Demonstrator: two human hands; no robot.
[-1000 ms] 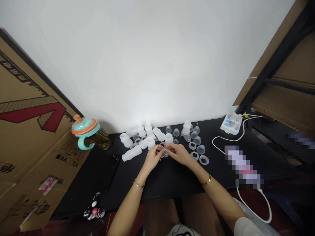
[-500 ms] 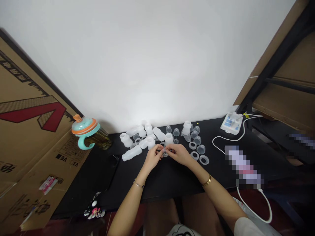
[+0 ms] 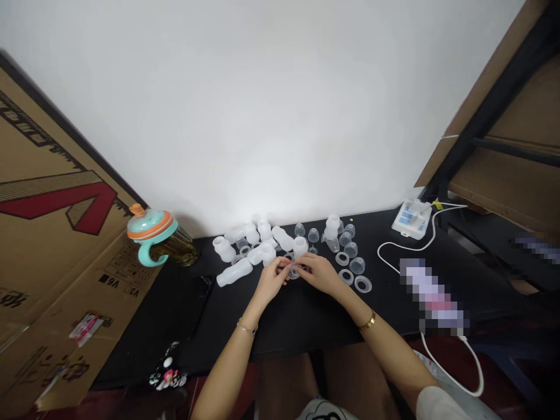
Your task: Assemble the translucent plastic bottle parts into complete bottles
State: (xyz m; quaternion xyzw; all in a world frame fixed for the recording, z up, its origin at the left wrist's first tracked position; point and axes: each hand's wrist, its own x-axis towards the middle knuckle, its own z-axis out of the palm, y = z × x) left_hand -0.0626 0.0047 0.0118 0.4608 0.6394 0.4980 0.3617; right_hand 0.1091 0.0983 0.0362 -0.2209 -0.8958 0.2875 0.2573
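My left hand (image 3: 275, 276) and my right hand (image 3: 320, 272) meet over the black table, fingertips pinched on a small clear ring-shaped part (image 3: 294, 272). It looks like a baby bottle collar, perhaps with a teat in it; the fingers hide much of it. Just behind stands a white baby bottle (image 3: 300, 246). More white bottles (image 3: 235, 272) lie and stand to the left of my hands. On the right are clear domed caps (image 3: 357, 266) and several loose clear collars (image 3: 363, 284), all apart from my fingers.
A jug (image 3: 161, 236) with a turquoise and orange lid stands at the left, beside a large cardboard box (image 3: 56, 233). A white power strip (image 3: 411, 220) with a cable lies at the back right. A dark flat device (image 3: 181, 309) lies left of my arm. The white wall (image 3: 271, 116) closes off the back.
My right hand's fingers have shifted very slightly on the clear part. My left hand and everything else on the table look the same.
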